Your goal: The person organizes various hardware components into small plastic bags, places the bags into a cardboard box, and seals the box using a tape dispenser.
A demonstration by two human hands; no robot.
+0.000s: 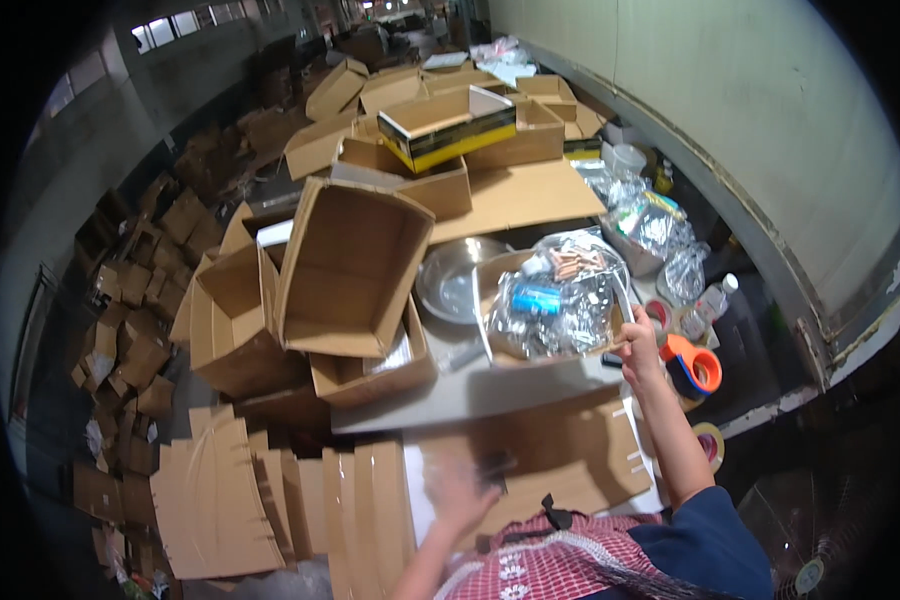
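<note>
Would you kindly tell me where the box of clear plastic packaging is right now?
In the head view, the box is slightly right of centre, just right of the round bowl, with the person's right hand gripping its lower right corner.

Seen beside the fingers of the right hand (638,348), which touch its rim, a carton (507,349) filled with plastic bags (582,322) stands on a table (450,396), a basin (438,290) to its left and heaped open boxes (355,270) farther left. Right of those fingers sit a tape dispenser (708,370) and, farther ahead, a bottle (712,302). Nearer the body, a cardboard sheet (570,450) extends rightward from the left hand's (458,492) fingers, flattened cardboard (215,500) to their left.
</note>
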